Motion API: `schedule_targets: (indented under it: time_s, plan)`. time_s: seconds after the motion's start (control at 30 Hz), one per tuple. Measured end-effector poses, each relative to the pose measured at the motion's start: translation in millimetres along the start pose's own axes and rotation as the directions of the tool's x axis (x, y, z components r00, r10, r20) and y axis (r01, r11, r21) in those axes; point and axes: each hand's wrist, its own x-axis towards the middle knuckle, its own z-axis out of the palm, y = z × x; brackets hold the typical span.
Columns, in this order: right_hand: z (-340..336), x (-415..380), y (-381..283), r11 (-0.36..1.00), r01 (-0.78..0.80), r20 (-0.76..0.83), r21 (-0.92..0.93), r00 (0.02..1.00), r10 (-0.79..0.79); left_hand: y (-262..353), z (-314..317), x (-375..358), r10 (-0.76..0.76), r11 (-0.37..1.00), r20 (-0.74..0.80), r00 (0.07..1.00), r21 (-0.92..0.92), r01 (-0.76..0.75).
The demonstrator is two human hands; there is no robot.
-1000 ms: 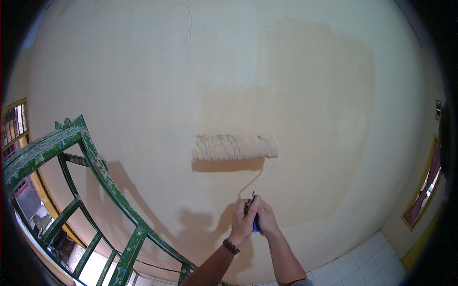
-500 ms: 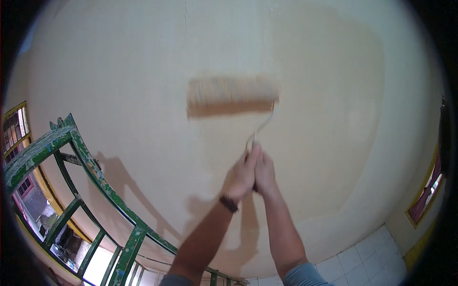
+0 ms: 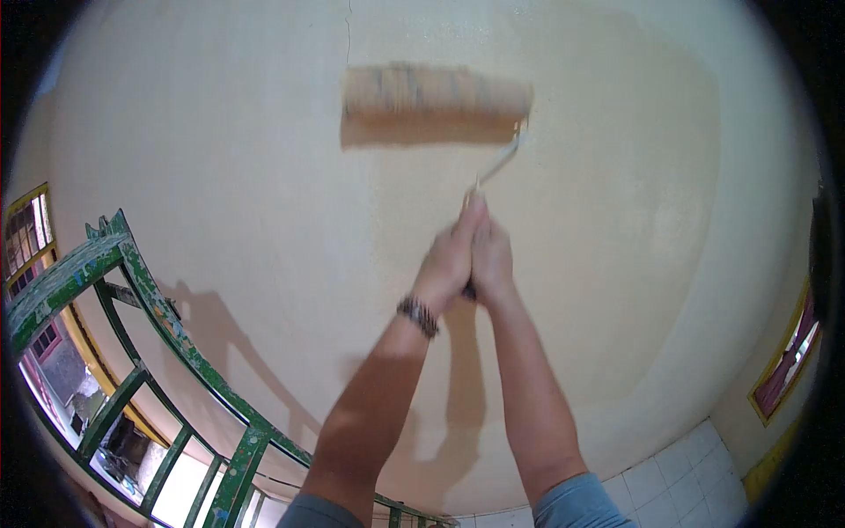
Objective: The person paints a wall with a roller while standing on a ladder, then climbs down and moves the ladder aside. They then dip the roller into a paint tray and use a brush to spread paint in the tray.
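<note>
Both of my hands are wrapped round the handle of a paint roller [image 3: 437, 90]. My left hand [image 3: 447, 261] wears a dark beaded bracelet at its wrist, and my right hand [image 3: 493, 257] presses against it. Most of the handle is hidden inside my grip; a dark end shows below. From the top of my hands a bent metal rod runs up to the right end of the roller sleeve, which lies level against the wall [image 3: 546, 229] and is smeared by motion. Around it, a darker beige patch of paint covers the middle and right of the wall.
A green, paint-flecked ladder [image 3: 189, 352] stands close on the left, its shadow on the wall. Behind it is a yellow-framed window [image 3: 28, 233]. At the right is another framed opening with a reddish curtain [image 3: 783, 361]. White tiles [image 3: 678, 480] lie below.
The paint roller has moved up the wall, with both hands still gripping its handle. More of both forearms and sleeves shows now.
</note>
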Motion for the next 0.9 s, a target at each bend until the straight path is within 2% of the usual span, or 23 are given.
schedule_targets:
  time_s: [0.07, 0.13, 0.17, 0.23, 0.27, 0.33, 0.37, 0.4, 0.43, 0.47, 0.53, 0.57, 0.63, 0.67, 0.73, 0.77, 0.8, 0.83, 0.87, 0.9]
  plan:
    - [-4.7, -36.7, 39.0, 0.993, -0.034, 0.008, -0.11, 0.999, 0.036, -62.3, -1.6, -14.9, 0.004, 0.999, -0.033, 0.999, 0.044, -0.003]
    - [-6.9, -74.0, 46.4, 0.987, -0.157, 0.031, 0.016, 0.987, 0.156, -85.1, 6.7, -44.5, -0.051, 0.998, -0.067, 0.996, -0.047, 0.048]
    - [-6.4, -72.7, 44.3, 0.988, -0.151, 0.036, 0.017, 0.988, 0.151, -87.0, 7.7, -41.8, -0.045, 0.998, -0.073, 0.996, -0.047, 0.041]
    - [-7.9, -69.8, 39.6, 0.996, -0.089, 0.026, 0.03, 0.996, 0.089, -75.8, 8.8, -41.9, -0.043, 0.999, -0.098, 0.994, -0.013, 0.042]
    - [-9.6, -57.7, 33.7, 0.998, -0.063, 0.032, 0.021, 0.998, 0.062, -66.5, 5.0, -30.2, -0.089, 0.996, -0.037, 0.995, 0.014, 0.089]
    - [-7.9, -20.5, 1.4, 0.999, -0.038, 0.036, -0.022, 0.999, 0.039, -38.2, 3.5, 1.0, -0.016, 0.999, -0.088, 0.996, 0.039, 0.019]
    - [-5.6, -3.1, -18.3, 0.998, -0.038, 0.031, -0.055, 0.999, 0.04, -19.4, 2.4, 17.2, -0.035, 0.999, -0.083, 0.996, 0.014, 0.036]
    - [-3.7, 16.6, -30.1, 1.0, -0.007, 0.048, 0.014, 0.999, 0.006, 1.4, 2.3, 29.3, -0.053, 0.999, -0.076, 0.996, -0.009, 0.053]
    - [-2.7, 32.2, -39.9, 0.996, 0.021, 0.062, 0.081, 0.998, -0.027, 29.0, 6.7, 27.7, 0.01, 0.991, -0.049, 0.999, -0.132, -0.017]
    - [-1.8, 41.4, -53.0, 0.996, 0.026, 0.064, 0.081, 0.997, -0.031, 48.9, 8.2, 31.3, -0.036, 0.986, -0.034, 0.999, -0.165, 0.03]
    - [-3.2, 49.5, -76.6, 0.988, -0.13, 0.088, 0.083, 0.989, 0.122, 63.7, 10.7, 30.1, -0.078, 0.976, -0.018, 0.997, -0.204, 0.072]
    - [-6.8, 47.9, -72.8, 0.989, -0.127, 0.088, 0.076, 0.989, 0.121, 64.5, 12.6, 24.5, -0.056, 0.982, -0.01, 0.998, -0.182, 0.053]
    - [-17.6, 36.0, -50.5, 1.0, -0.026, 0.117, 0.015, 0.993, 0.024, 49.0, 16.8, 15.2, -0.032, 0.985, -0.005, 0.999, -0.171, 0.031]
    - [-21.7, 22.1, -35.6, 0.999, 0.018, 0.085, -0.027, 0.996, -0.015, 25.8, 19.8, 10.5, -0.013, 0.997, -0.033, 0.999, -0.083, 0.011]
    - [-30.9, -21.2, -13.3, 0.996, -0.078, 0.096, 0.037, 0.993, 0.074, -16.2, 25.9, -19.3, 0.01, 0.998, -0.07, 0.998, 0.068, -0.005]
    - [-37.7, -44.1, 2.2, 0.991, -0.096, 0.159, 0.09, 0.984, 0.081, -33.5, 27.9, -39.8, 0.016, 0.992, -0.081, 0.997, 0.129, -0.005]
    - [-39.5, -62.6, 29.6, 0.992, -0.12, 0.118, -0.025, 0.985, 0.122, -38.3, 27.3, -61.4, -0.086, 0.986, -0.074, 0.994, 0.139, 0.096]
    - [-37.7, -82.1, 38.9, 0.979, -0.197, 0.108, 0.046, 0.976, 0.191, -39.6, 26.1, -78.9, -0.189, 0.969, -0.067, 0.98, 0.15, 0.198]
    - [-34.0, -93.2, 42.6, 0.956, -0.268, 0.101, 0.12, 0.961, 0.256, -45.1, 25.3, -83.5, -0.19, 0.969, -0.066, 0.98, 0.15, 0.198]
    - [-32.9, -92.2, 40.2, 0.957, -0.263, 0.1, 0.121, 0.962, 0.252, -50.2, 24.2, -83.1, -0.186, 0.971, -0.082, 0.979, 0.136, 0.196]
